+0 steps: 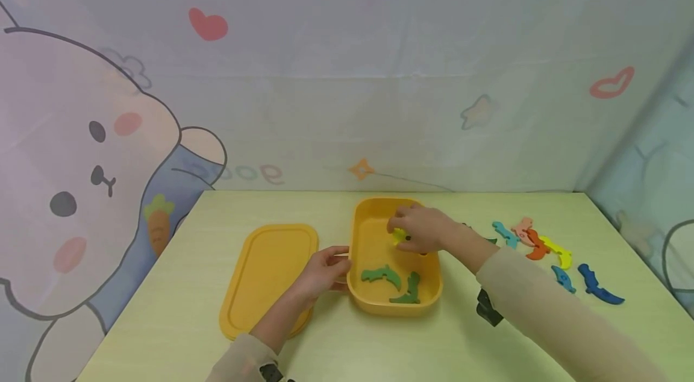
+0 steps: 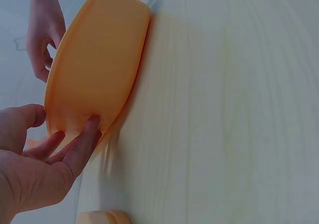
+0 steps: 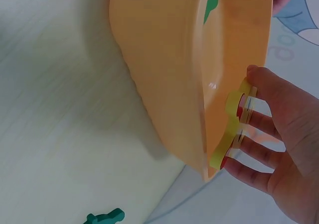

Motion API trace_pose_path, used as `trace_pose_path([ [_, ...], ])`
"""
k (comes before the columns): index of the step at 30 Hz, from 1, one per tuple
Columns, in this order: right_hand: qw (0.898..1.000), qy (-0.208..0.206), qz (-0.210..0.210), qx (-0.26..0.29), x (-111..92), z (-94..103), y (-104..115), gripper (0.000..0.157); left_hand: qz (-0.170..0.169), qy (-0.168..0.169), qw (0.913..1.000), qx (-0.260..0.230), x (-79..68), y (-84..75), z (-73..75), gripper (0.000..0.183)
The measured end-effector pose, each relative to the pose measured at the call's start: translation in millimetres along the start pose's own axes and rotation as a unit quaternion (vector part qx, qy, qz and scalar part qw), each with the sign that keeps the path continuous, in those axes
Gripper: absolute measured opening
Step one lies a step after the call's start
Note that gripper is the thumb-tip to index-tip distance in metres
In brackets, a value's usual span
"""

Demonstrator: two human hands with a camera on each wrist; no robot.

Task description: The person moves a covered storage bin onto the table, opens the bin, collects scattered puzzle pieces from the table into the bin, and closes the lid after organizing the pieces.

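Observation:
A yellow-orange box point(image 1: 379, 308) without its lid stands at the middle of the table. My left hand point(image 1: 324, 273) rests against the left wall of the box, its fingers point(image 2: 85, 139) on the outer side and its thumb at the rim. My right hand point(image 1: 423, 229) is over the right part of the box and pinches a yellow dinosaur piece point(image 3: 230, 129) between thumb and fingers. Two green dinosaur pieces, one curved point(image 1: 382, 275) and one more upright point(image 1: 410, 290), lie on the box floor near its front end.
A yellow-orange lid point(image 1: 265, 273) lies flat at the left. On the right side of the table are several dinosaur pieces, among them orange point(image 1: 537, 245), yellow point(image 1: 564, 256), pink point(image 1: 523, 230) and dark blue point(image 1: 598, 287) ones. A printed curtain point(image 1: 336, 81) hangs behind the table.

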State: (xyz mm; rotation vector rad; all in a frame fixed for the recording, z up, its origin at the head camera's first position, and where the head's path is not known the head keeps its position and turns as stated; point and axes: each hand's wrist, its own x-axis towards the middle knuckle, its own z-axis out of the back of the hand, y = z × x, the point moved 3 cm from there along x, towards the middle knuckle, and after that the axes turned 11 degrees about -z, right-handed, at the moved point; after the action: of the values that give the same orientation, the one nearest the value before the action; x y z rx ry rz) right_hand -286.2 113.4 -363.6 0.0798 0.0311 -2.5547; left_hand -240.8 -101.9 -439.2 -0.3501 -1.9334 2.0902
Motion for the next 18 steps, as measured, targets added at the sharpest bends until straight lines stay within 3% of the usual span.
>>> trace_pose_path([
  [18, 1.0, 0.006, 0.001, 0.012, 7, -8.1, 12, 0.03, 0.002, -0.006, 0.9999, 0.012, -1.0, -0.8, -0.6, 0.046],
])
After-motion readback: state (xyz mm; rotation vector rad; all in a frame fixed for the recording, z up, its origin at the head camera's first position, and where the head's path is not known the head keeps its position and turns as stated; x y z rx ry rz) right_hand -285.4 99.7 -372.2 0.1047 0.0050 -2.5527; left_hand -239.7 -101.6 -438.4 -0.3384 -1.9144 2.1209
